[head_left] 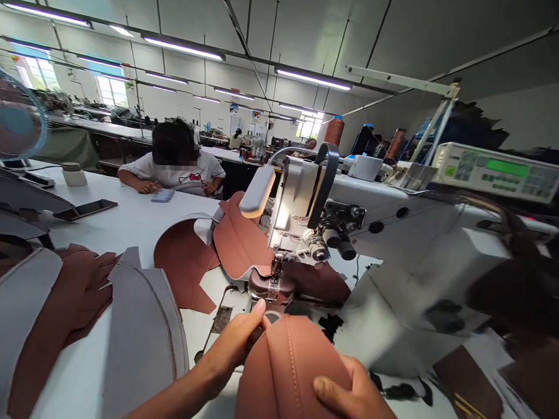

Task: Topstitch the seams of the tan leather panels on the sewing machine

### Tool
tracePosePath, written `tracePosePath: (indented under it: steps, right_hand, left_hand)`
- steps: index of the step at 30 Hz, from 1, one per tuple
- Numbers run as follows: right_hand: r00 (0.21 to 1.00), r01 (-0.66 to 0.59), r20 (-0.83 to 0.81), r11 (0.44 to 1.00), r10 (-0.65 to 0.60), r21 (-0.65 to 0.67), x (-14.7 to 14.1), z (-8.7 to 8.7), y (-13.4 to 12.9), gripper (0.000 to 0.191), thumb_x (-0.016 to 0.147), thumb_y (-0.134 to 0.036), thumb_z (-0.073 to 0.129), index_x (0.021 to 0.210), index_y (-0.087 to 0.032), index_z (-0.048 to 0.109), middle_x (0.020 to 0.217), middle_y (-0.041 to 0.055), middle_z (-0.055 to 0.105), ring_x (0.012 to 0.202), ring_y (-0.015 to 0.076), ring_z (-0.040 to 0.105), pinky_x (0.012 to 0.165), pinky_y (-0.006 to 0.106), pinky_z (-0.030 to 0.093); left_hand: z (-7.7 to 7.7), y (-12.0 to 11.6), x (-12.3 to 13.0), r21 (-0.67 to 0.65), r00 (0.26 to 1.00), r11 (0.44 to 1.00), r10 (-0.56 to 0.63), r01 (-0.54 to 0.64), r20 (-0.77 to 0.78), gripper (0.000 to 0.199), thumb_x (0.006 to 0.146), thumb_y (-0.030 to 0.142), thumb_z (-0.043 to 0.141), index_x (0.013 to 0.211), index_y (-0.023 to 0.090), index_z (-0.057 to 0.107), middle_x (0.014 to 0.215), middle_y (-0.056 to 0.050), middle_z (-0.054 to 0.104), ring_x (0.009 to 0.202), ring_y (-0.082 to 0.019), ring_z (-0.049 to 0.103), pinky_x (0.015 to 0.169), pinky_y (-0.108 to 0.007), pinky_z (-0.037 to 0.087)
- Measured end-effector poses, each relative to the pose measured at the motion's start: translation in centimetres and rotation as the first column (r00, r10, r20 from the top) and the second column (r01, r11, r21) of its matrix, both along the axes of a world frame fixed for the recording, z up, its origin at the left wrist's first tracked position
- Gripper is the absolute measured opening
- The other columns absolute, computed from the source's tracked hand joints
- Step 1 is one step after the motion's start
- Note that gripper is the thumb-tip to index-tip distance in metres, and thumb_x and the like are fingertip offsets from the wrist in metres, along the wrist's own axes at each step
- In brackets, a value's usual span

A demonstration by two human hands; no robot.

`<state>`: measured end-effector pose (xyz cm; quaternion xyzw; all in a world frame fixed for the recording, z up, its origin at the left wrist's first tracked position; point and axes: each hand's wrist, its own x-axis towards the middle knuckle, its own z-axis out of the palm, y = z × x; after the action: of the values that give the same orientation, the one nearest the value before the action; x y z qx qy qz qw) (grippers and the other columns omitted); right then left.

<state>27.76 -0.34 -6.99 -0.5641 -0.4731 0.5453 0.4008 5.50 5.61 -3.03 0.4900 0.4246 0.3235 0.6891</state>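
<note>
A reddish-brown stitched panel (292, 369), likely leather or imitation leather, is held up in front of the sewing machine (302, 204). A seam with a row of stitches runs down its face. My right hand (350, 395) grips its right side, thumb pressed on top and fingers behind. At the panel's upper left edge is my left hand (243, 333), thumb pointing up and the other fingers partly hidden behind the panel. Just beyond the thumb stand the machine's needle and presser foot (274, 276). More brown panels (244, 239) lie behind the needle area.
Brown and grey cut pieces (142, 315) are piled at left on the white table (132, 219). A phone (91, 208) and a thread cone (73, 175) lie farther back. Across the table sits another person (180, 163). A control panel (498, 171) tops the machine; a fan (14, 118) stands left.
</note>
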Motion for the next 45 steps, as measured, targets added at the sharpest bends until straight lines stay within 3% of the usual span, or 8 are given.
tracePosePath:
  steps: [5, 8, 15, 21, 25, 32, 38, 45]
  right_hand:
    - [0.99, -0.13, -0.045, 0.985, 0.136, 0.11, -1.3, 4.3, 2.7, 0.059, 0.061, -0.05, 0.068, 0.102, -0.01, 0.058, 0.094, 0.0126, 0.067, 0.091, 0.0302, 0.061, 0.072, 0.035, 0.051]
    - [0.993, -0.092, 0.087, 0.977, 0.076, 0.19, -1.9, 5.4, 4.0, 0.044, 0.066, -0.045, 0.065, 0.091, -0.01, 0.061, 0.089, 0.0121, 0.067, 0.082, 0.0276, 0.061, 0.068, 0.033, 0.05]
    - [0.982, 0.073, -0.186, 0.98, -0.038, 0.186, -3.7, 4.8, 6.6, 0.025, 0.068, -0.032, 0.063, 0.083, -0.012, 0.058, 0.076, 0.0052, 0.065, 0.069, 0.0172, 0.056, 0.062, 0.026, 0.046]
    - [0.976, 0.074, -0.216, 0.981, -0.035, 0.178, -4.8, 5.0, 9.3, 0.022, 0.064, -0.025, 0.06, 0.083, -0.012, 0.06, 0.075, 0.0032, 0.064, 0.068, 0.0166, 0.056, 0.063, 0.025, 0.044]
    - [0.983, 0.073, -0.182, 0.981, -0.039, 0.182, -4.6, 5.2, 10.6, 0.02, 0.062, -0.023, 0.06, 0.079, -0.013, 0.061, 0.075, 0.0035, 0.065, 0.073, 0.0195, 0.058, 0.065, 0.027, 0.045]
    - [0.982, 0.013, -0.188, 0.979, 0.026, 0.203, -4.0, 5.5, 11.4, 0.026, 0.068, -0.02, 0.058, 0.094, -0.018, 0.063, 0.102, 0.0036, 0.066, 0.101, 0.0224, 0.058, 0.086, 0.031, 0.043]
    - [0.985, 0.058, -0.173, 0.974, -0.02, 0.218, -3.8, 5.3, 11.5, 0.021, 0.07, -0.022, 0.06, 0.09, -0.018, 0.06, 0.089, 0.002, 0.066, 0.085, 0.0197, 0.06, 0.081, 0.032, 0.046]
    - [0.984, 0.048, -0.179, 0.985, -0.017, 0.168, -3.3, 5.0, 11.5, 0.024, 0.069, -0.024, 0.061, 0.092, -0.016, 0.06, 0.09, 0.0045, 0.066, 0.089, 0.0225, 0.06, 0.083, 0.035, 0.046]
  left_hand:
    - [0.5, 0.4, 0.7, 0.127, 0.993, 0.987, -0.085, 0.095, -0.083, 0.035, 0.053, 0.038, 0.072, 0.075, 0.016, 0.056, 0.072, 0.003, 0.055, 0.07, -0.016, 0.05, 0.063, -0.023, 0.037]
    - [0.8, 1.0, 1.2, 0.166, 0.988, 0.981, -0.073, 0.096, -0.136, 0.027, 0.058, 0.037, 0.066, 0.067, 0.016, 0.052, 0.063, 0.004, 0.051, 0.063, -0.013, 0.047, 0.057, -0.021, 0.034]
    - [2.5, 4.6, 0.4, 0.261, 0.956, 0.965, 0.05, 0.028, -0.288, 0.031, 0.061, 0.046, 0.052, 0.053, 0.019, 0.039, 0.045, 0.008, 0.034, 0.042, -0.008, 0.029, 0.043, -0.02, 0.021]
    - [3.6, 6.3, 0.0, 0.451, 0.844, 0.891, 0.282, -0.053, -0.457, 0.021, 0.059, 0.033, 0.054, 0.05, 0.018, 0.043, 0.042, 0.008, 0.035, 0.043, -0.007, 0.027, 0.044, -0.02, 0.018]
    - [3.8, 6.6, 0.0, 0.52, 0.79, 0.853, 0.352, -0.05, -0.502, 0.018, 0.059, 0.031, 0.058, 0.059, 0.019, 0.045, 0.039, 0.011, 0.034, 0.041, -0.008, 0.027, 0.043, -0.018, 0.02]
    - [3.8, 7.6, 0.1, 0.536, 0.767, 0.844, 0.336, 0.011, -0.546, 0.02, 0.062, 0.032, 0.061, 0.065, 0.02, 0.044, 0.038, 0.012, 0.035, 0.04, -0.008, 0.028, 0.041, -0.017, 0.022]
    - [4.1, 7.9, -0.2, 0.488, 0.773, 0.872, 0.286, 0.035, -0.566, 0.022, 0.063, 0.034, 0.061, 0.066, 0.02, 0.044, 0.038, 0.012, 0.035, 0.039, -0.007, 0.028, 0.039, -0.016, 0.022]
    - [4.7, 8.1, -0.7, 0.356, 0.836, 0.931, 0.134, 0.077, -0.531, 0.021, 0.065, 0.037, 0.055, 0.071, 0.018, 0.048, 0.036, 0.012, 0.038, 0.035, -0.005, 0.029, 0.039, -0.016, 0.024]
